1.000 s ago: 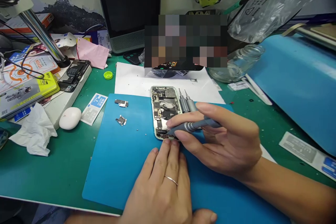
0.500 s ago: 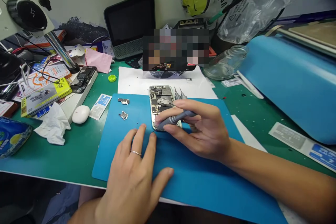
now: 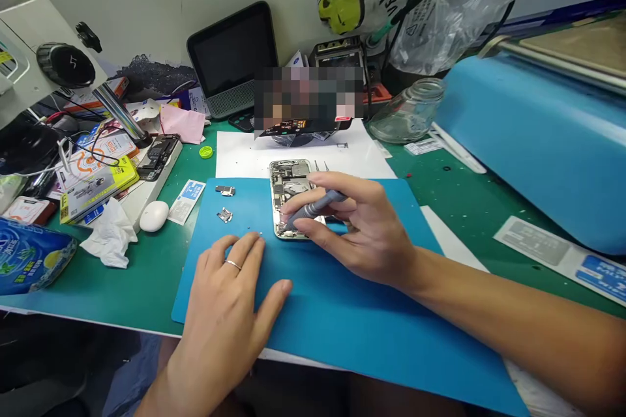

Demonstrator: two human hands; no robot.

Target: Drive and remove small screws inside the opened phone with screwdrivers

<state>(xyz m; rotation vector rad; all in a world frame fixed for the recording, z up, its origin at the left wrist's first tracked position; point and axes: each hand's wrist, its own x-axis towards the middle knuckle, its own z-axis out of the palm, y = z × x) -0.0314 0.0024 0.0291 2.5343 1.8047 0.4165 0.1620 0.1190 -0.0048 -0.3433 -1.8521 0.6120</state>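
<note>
An opened phone [image 3: 277, 192] lies on the blue mat [image 3: 391, 339], its inner parts bare. My right hand [image 3: 362, 228] is closed around a small grey screwdriver [image 3: 313, 208], held slanted over the phone's lower end; my fingers hide its tip. Behind those fingers show the thin metal points of tweezers [image 3: 321, 166]. My left hand [image 3: 225, 300], with a ring on one finger, rests palm down on the mat, fingers stretched and thumb apart, left of and nearer than the phone. Two small phone parts, a metal bracket [image 3: 225, 191] and a module [image 3: 225, 215], lie left of the phone.
A screen propped up [image 3: 313, 127], partly blurred, stands on white paper [image 3: 235, 150] behind the phone. A glass jar [image 3: 408, 111] and a blue case [image 3: 528, 143] are at right. At left are a crumpled tissue [image 3: 111, 234], a white earbud case [image 3: 154, 215] and a microscope stand [image 3: 117, 107].
My left hand has shifted left and its fingers have drawn closer together. The screwdriver stays over the phone's lower end in my right hand. The whole view has turned slightly.
</note>
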